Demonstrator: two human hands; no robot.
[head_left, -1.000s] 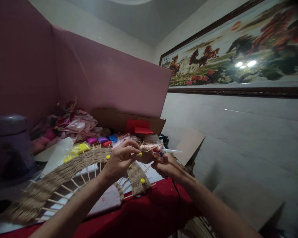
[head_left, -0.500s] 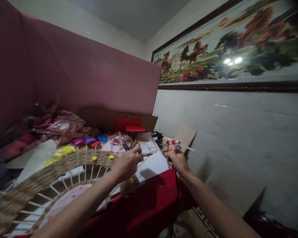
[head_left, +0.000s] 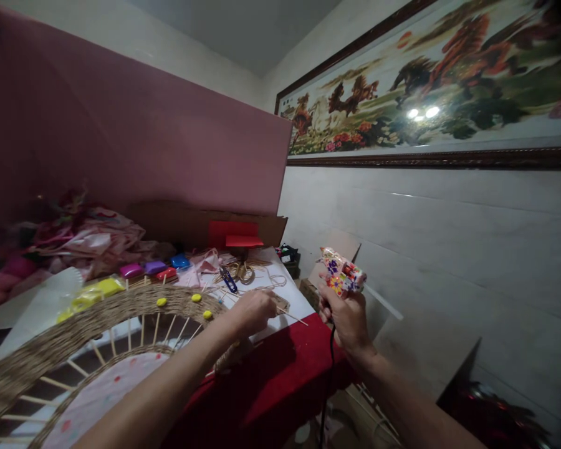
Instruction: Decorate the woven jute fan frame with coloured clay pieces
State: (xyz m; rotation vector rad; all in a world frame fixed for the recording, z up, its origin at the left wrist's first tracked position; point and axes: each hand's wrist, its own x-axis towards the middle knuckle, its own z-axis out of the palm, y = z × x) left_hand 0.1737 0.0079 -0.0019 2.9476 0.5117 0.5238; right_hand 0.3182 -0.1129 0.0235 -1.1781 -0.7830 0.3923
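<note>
Closest to me, a big arched frame woven of straw rope (head_left: 75,327) over thin wooden sticks lies across the tabletop (head_left: 280,299), with small yellow blobs (head_left: 196,298) dotted along its upper edge and a pale pink sheet (head_left: 98,399) showing through beneath it. A red cloth (head_left: 271,380) hangs over the tabletop's near edge.

The person's left hand (head_left: 255,310) is curled down at the right end of the woven frame, fingertips pinched on a thin skewer (head_left: 292,317) that pokes out toward the right. The right hand (head_left: 348,318) is held up off the edge of the tabletop, apart from the left, and is wrapped tight around the grip of a glue gun (head_left: 342,274) with a bright flowery pattern; a clear glue stick (head_left: 383,302) juts from its back and a black cord (head_left: 328,374) drops from below the fist.

Further along the tabletop lie blue-handled snips (head_left: 227,279) beside a loose coil of rope (head_left: 243,271), then a row of small coloured packets (head_left: 154,269). Behind those stand a cardboard box (head_left: 201,224) with red card (head_left: 236,236) in it and a heap of pinkish fabric (head_left: 88,234). At the back, a pink panel (head_left: 144,137) and a framed painting of horses (head_left: 425,87) on the wall.
</note>
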